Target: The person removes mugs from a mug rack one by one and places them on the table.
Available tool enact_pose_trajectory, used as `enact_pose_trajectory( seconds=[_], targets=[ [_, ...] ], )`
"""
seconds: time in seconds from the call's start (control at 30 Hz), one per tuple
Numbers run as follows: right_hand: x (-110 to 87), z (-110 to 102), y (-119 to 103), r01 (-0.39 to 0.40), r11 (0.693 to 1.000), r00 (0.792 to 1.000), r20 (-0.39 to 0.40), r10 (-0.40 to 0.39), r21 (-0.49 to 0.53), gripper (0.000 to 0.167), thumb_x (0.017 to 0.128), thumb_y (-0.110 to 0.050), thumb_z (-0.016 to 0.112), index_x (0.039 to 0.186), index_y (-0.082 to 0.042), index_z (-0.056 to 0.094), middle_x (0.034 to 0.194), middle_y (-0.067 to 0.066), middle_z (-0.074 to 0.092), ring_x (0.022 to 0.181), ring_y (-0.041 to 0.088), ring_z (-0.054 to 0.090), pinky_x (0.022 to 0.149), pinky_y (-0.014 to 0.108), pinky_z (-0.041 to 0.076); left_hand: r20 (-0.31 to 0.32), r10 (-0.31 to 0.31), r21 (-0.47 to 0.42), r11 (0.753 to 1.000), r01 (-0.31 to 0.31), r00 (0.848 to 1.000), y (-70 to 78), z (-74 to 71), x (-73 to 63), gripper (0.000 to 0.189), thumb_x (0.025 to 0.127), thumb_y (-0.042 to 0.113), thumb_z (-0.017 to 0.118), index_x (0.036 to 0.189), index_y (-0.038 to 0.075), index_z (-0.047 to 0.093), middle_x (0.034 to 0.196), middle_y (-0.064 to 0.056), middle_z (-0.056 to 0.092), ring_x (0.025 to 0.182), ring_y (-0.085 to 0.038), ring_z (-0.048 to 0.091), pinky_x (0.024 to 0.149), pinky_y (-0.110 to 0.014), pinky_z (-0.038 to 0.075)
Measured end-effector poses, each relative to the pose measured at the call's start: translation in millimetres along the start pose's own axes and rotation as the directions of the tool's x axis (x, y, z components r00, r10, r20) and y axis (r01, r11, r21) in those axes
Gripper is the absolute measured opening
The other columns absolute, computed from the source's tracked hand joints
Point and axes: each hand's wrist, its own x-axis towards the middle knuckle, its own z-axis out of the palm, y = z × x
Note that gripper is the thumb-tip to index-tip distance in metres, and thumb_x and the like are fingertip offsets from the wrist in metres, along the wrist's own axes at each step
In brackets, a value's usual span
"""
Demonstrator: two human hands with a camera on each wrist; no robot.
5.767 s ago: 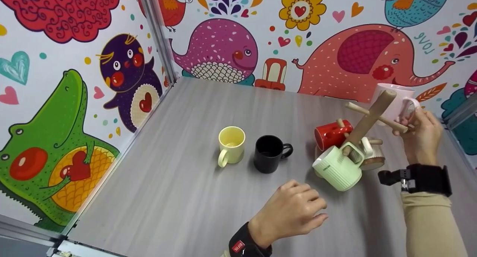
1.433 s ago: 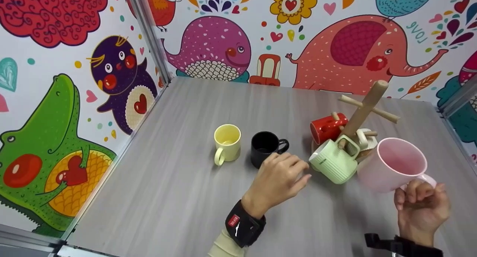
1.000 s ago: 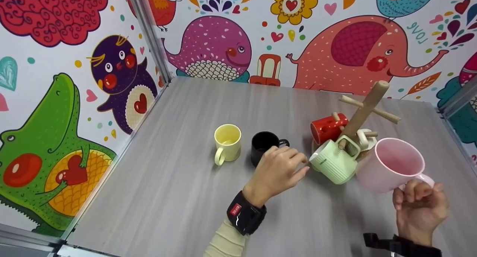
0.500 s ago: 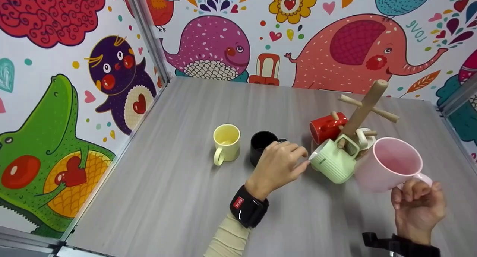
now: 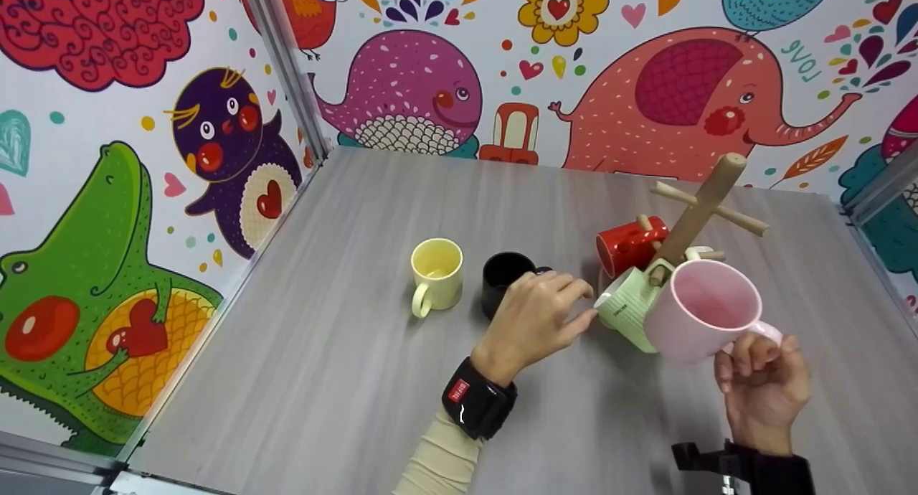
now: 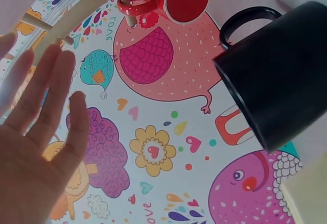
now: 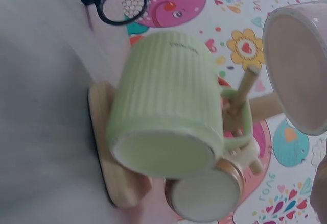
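Observation:
My right hand [image 5: 764, 394] holds a pink mug [image 5: 681, 323] by its handle, in the air in front of the wooden mug tree [image 5: 692, 226]. The mug tilts, and its mouth faces up toward the head camera. My left hand [image 5: 534, 319] hovers beside a black mug [image 5: 495, 287], fingers loose and holding nothing, as the left wrist view confirms. It hides part of that mug. On the tree's lower pegs hang a red mug [image 5: 622, 250], a ribbed light-green mug [image 7: 163, 91] and a white mug with a brown base rim [image 7: 207, 196]. The upper crossbar [image 5: 742, 220] bears no mug.
A yellow mug [image 5: 446, 288] stands upright left of the black one on the grey table [image 5: 344, 380]. Printed cartoon walls [image 5: 531, 72] enclose the table at the back and left. A metal corner post [image 5: 283, 64] rises at the back left.
The pink mug has come from the tree's upper right peg toward me, and just now moved left, partly covering the green mug. My left hand has moved up and left to the black mug.

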Motion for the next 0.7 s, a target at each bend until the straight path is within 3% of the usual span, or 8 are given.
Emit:
enact_pose_trajectory(
  seconds=[0.4,0.7],
  targets=[
    [-4.5,4,23,-0.081,0.994,0.996,0.037,0.084,-0.068,0.048,0.109,-0.013,0.028,0.066,0.005,0.035,0.064,0.011,0.027,0.051,0.022,0.031,0.044,0.027,0.03,0.024,-0.016,-0.08,0.997,0.018,1.0,1.3,0.8,-2.2,0.024,0.09,0.028,0.076,0.108,0.012,0.073,0.101,0.003,0.073,0.09,-0.011,0.067,0.078,-0.023,0.051],
    [-7.2,8,35,-0.127,0.989,0.989,0.071,0.132,-0.074,0.047,0.11,-0.014,0.027,0.067,0.004,0.035,0.065,0.01,0.025,0.052,0.021,0.027,0.044,0.026,0.023,0.036,-0.013,-0.126,0.992,0.017,0.999,1.6,2.2,-2.9,0.039,0.087,0.029,0.079,0.118,0.008,0.068,0.108,0.0,0.071,0.095,-0.013,0.067,0.086,-0.022,0.051]
  ],
)
